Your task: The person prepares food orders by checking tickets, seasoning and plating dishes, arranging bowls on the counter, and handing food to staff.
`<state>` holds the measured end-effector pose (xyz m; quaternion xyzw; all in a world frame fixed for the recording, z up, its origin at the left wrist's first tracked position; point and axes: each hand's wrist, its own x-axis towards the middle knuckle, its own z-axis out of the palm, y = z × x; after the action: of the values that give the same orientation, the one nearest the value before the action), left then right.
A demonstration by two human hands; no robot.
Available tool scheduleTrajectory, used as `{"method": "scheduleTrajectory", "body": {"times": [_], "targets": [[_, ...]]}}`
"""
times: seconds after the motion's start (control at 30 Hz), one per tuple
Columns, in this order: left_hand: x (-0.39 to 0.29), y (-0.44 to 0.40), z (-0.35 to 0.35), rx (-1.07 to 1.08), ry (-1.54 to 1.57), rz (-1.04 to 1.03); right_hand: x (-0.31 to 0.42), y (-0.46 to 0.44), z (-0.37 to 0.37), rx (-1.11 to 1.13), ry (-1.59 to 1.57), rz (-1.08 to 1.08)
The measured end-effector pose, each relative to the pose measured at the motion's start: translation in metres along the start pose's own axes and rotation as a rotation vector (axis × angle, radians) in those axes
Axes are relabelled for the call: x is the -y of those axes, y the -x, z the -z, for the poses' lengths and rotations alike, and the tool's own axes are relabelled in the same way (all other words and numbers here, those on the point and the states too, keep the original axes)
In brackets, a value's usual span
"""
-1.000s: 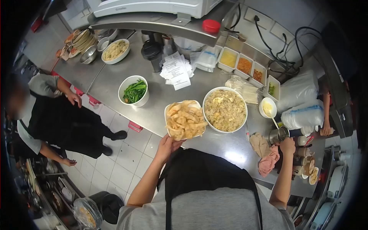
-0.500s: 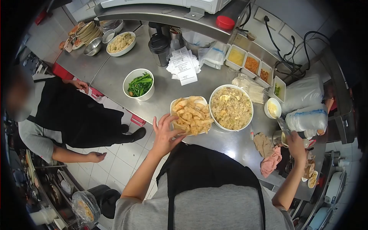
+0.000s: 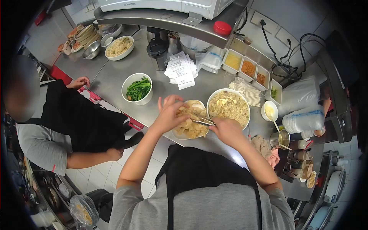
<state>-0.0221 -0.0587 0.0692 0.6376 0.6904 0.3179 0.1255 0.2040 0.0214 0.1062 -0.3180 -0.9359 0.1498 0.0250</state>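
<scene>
Fried strips (image 3: 193,130) in white bowl (image 3: 177,135), by near edge of surface (image 3: 111,82). Right grip (image 3: 227,131) wrapped round metal utensil (image 3: 204,122), its long axis running leftward over strips. Left grip (image 3: 168,114) nearer, fingers curled at strips; whether pinching any, cannot tell.

The premises present as a commercial kitchen: metal bench (image 3: 109,78), bowl of greens (image 3: 143,101) left of centre, printed slips (image 3: 181,73) at upper centre, filled food containers (image 3: 231,70) at upper right, aproned co-worker (image 3: 76,115) at left.
</scene>
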Motion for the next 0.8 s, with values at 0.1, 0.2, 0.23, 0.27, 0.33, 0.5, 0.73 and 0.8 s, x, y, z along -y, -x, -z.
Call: {"method": "scheduleTrajectory", "body": {"times": [0.1, 0.2, 0.23, 0.27, 0.33, 0.5, 0.73, 0.8], "targets": [[0.012, 0.029, -0.005, -0.209, 0.084, 0.058, -0.002, -0.008, -0.009, 0.007, 0.051, 0.048], [0.014, 0.065, -0.016, -0.332, 0.062, 0.081, -0.014, -0.017, 0.005, -0.025, 0.030, 0.066], [0.012, 0.074, -0.020, -0.353, 0.053, 0.114, -0.016, -0.021, 0.013, -0.034, 0.042, 0.076], [0.008, 0.081, -0.025, -0.375, 0.042, 0.148, -0.016, -0.024, 0.024, -0.043, 0.054, 0.087], [0.004, 0.088, -0.032, -0.392, 0.106, 0.234, -0.016, -0.028, 0.036, -0.087, 0.054, 0.118], [0.004, 0.079, -0.041, -0.389, 0.037, 0.170, -0.009, -0.037, 0.037, 0.068, 0.203, 0.244], [0.030, 0.053, -0.017, -0.418, 0.089, 0.151, -0.021, -0.040, 0.066, 0.244, 0.089, 0.085], [0.039, 0.037, -0.012, -0.320, 0.019, 0.201, -0.020, -0.050, 0.069, 0.166, 0.114, 0.087]]}}
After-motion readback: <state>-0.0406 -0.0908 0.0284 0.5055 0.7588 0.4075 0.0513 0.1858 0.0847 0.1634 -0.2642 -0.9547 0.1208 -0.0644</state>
